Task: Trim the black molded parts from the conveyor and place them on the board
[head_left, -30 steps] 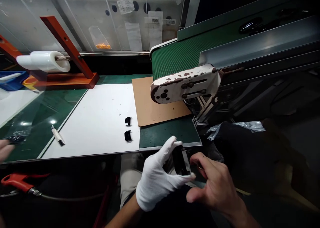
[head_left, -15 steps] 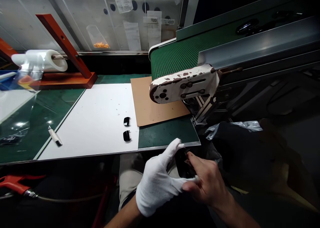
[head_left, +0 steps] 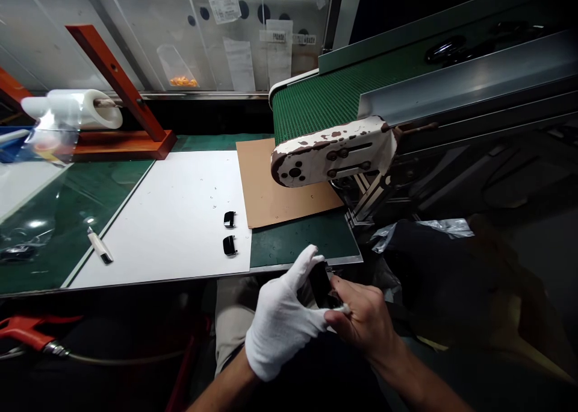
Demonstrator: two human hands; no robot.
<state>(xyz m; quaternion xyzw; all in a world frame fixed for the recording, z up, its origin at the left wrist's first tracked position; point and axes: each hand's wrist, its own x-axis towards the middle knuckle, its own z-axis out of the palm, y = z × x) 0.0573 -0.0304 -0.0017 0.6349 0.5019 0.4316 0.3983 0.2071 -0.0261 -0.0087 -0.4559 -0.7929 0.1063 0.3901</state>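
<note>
A dark, glossy black part (head_left: 321, 284) is held between my two hands, just off the table's front edge; its exact kind is hard to make out. My left hand (head_left: 280, 315), in a white glove, grips it with thumb and fingers at opposite ends. My bare right hand (head_left: 365, 312) pinches its right side, and its fingers cover some of it. Two small black plastic pieces with short pins, an upper one (head_left: 229, 219) and a lower one (head_left: 229, 245), lie on the white sheet (head_left: 189, 201) to the left of my hands.
A green conveyor belt (head_left: 316, 108) juts over a brown cardboard sheet (head_left: 275, 189), with dark glossy parts (head_left: 445, 49) farther up it. On the left are a roll of clear plastic (head_left: 81, 109) on a wooden stand (head_left: 121, 144), a white cutter (head_left: 100, 246) and a red air gun (head_left: 27, 332).
Both hands have shifted slightly up and to the left with the black part, which is turned so more of its flat face shows. The pieces on the sheet have not moved.
</note>
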